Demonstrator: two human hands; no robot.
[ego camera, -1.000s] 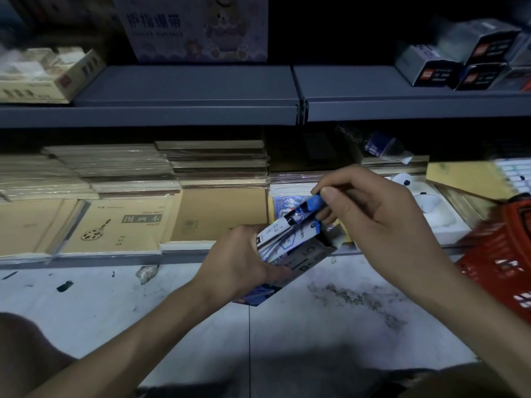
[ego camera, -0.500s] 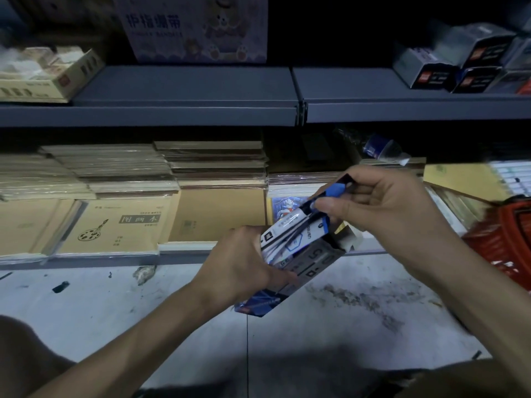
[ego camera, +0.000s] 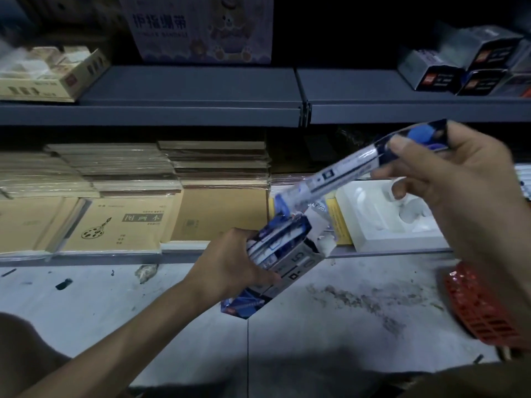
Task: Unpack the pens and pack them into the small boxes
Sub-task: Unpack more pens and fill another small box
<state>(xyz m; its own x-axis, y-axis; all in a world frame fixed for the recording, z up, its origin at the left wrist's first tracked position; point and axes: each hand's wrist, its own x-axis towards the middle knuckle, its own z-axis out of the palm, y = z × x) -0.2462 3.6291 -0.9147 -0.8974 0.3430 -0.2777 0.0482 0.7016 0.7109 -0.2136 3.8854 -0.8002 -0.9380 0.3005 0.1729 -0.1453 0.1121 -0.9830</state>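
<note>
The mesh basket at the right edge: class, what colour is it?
The plastic mesh basket is red; the head view shows it.

Carton (ego camera: 201,27) reads "护指绷带"; notebook (ego camera: 115,222) "图画本"; pen box (ego camera: 296,265) "0.5".

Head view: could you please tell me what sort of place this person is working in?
Probably a stationery shop aisle or stockroom: grey metal shelves hold stacks of tan paper notebooks and small dark retail boxes, and a red plastic mesh basket sits on the pale floor.
</note>
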